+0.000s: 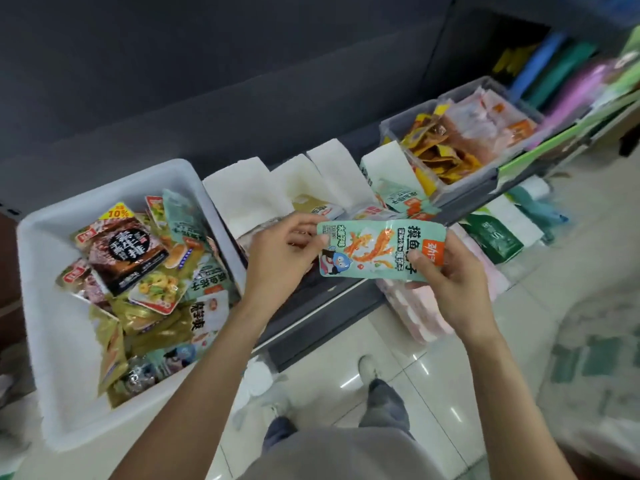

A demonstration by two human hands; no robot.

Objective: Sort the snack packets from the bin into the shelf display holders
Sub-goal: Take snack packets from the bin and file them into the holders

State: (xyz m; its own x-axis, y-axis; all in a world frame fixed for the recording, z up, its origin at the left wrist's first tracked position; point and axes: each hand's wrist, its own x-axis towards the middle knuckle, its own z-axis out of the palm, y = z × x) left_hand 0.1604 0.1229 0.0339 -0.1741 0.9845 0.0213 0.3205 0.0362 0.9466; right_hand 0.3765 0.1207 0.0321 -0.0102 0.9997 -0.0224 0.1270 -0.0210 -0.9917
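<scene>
While both hands work above the shelf edge, head view: one packet is held level.
Left hand [282,252]: pinches the teal snack packet [377,251] at its left end.
Right hand [450,275]: grips the packet's right end, thumb on its face.
White bin [52,306]: at left, heaped with mixed packets.
White display holders [249,192]: just behind the hands, some holding packets.

One white bin [45,306], two hands, perhaps four white holders [242,188], two clear tubs [408,126].
</scene>
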